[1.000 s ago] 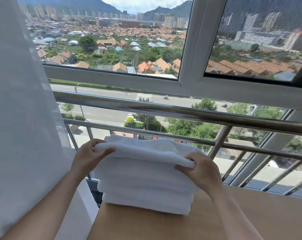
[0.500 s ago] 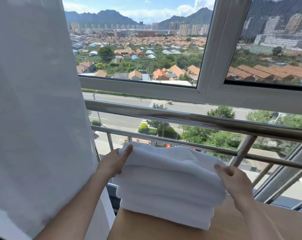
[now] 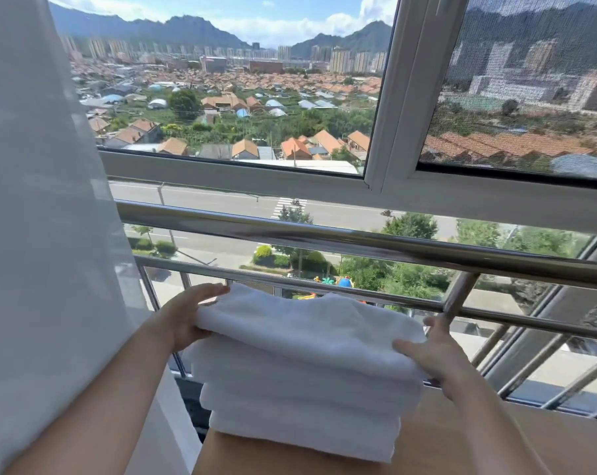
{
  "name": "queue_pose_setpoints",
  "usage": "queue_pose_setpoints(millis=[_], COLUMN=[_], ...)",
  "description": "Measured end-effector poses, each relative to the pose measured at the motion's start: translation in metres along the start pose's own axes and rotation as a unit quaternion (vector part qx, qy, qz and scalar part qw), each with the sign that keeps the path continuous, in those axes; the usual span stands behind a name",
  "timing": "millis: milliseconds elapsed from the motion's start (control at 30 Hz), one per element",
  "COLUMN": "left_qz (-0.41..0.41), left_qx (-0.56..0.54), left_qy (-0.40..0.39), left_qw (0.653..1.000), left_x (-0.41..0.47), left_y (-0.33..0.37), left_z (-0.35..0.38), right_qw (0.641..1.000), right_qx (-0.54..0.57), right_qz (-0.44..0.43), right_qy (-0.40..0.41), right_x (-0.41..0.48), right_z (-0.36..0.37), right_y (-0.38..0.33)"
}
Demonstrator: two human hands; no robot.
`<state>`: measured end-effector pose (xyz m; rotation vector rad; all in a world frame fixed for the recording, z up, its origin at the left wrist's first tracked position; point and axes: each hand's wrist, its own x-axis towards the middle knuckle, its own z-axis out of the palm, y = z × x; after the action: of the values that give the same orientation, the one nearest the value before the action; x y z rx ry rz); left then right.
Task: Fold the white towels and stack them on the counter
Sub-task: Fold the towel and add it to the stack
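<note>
White folded towels [image 3: 300, 378] sit stacked on the wooden counter [image 3: 461, 440], between my two sets of fingers. My left hand [image 3: 182, 318] lays straight fingers along the top towel [image 3: 307, 323] at its left edge. My right hand [image 3: 441, 358] rests flat against its right edge, thumb on top. Neither hand grips. A steel railing [image 3: 324, 240] runs beyond my fingertips.

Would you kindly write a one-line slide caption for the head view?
The left hand and right hand rest on a stack of folded white towels on the wooden counter before a railed window.
</note>
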<state>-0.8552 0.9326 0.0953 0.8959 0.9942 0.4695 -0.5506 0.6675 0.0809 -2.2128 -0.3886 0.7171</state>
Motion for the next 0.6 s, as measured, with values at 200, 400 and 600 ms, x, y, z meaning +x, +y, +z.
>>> queue_pose_setpoints(millis=[200, 400, 600], left_qz=[0.132, 0.263, 0.292], left_qx=[0.161, 0.225, 0.198], left_qy=[0.023, 0.02, 0.135], left_qw=[0.978, 0.938, 0.926], left_x=[0.013, 0.002, 0.004], left_y=[-0.003, -0.004, -0.009], left_z=[0.001, 0.019, 0.004], right_qw=[0.974, 0.987, 0.949], right_qx=[0.201, 0.131, 0.284], right_qz=[0.053, -0.032, -0.119], right_qy=[-0.086, -0.09, -0.065], right_x=[0.008, 0.01, 0.007], right_z=[-0.003, -0.001, -0.021], right_y=[-0.015, -0.018, -0.01])
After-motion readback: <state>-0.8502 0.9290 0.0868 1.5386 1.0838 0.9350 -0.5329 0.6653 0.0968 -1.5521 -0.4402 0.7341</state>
